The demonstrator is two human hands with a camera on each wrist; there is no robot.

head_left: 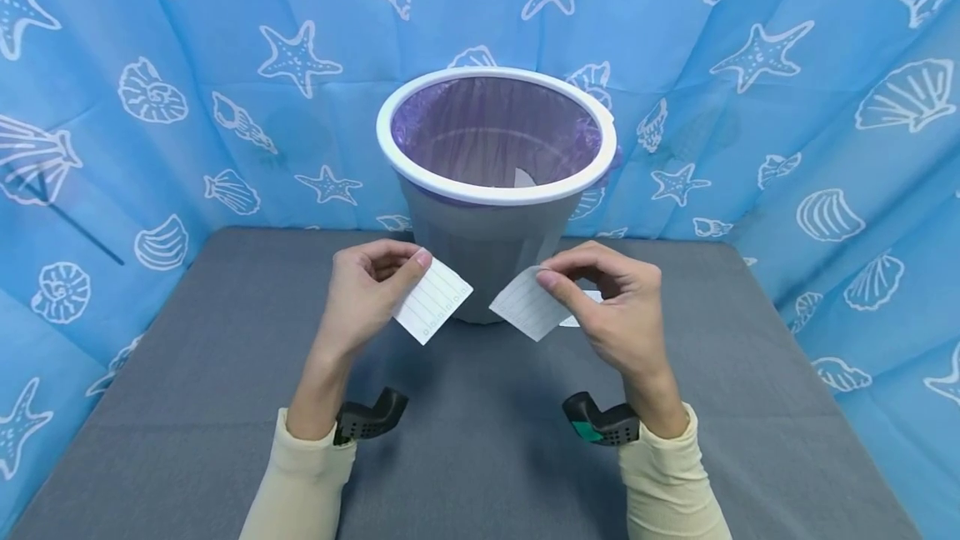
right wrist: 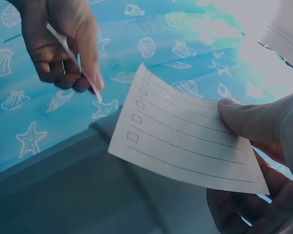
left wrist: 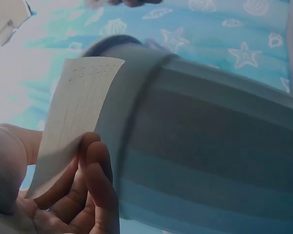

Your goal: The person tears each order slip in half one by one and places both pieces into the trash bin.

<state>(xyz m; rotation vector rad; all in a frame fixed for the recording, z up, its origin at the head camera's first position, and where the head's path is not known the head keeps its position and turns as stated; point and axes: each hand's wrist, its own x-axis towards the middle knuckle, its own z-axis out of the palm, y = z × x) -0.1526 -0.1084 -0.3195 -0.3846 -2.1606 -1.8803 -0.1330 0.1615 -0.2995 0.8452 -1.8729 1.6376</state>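
My left hand (head_left: 367,294) pinches a small white slip of lined paper (head_left: 435,300) between thumb and fingers. Small checkboxes run along one edge of that slip, and it curves slightly in the left wrist view. In my right hand (head_left: 611,302) is another lined paper slip (right wrist: 185,136), pinched at one end, with a column of checkboxes facing the right wrist camera. Both slips are held apart from each other, in front of a grey trash can (head_left: 480,227) with a white rim. Behind the right hand lies more white paper (head_left: 577,315), partly hidden.
A purple bag (head_left: 495,119) lines the trash can, and a white scrap (head_left: 523,178) shows inside it. The can stands at the back of a grey cloth-covered table (head_left: 465,457). Blue curtains (head_left: 450,23) with shell and starfish prints hang behind and at both sides.
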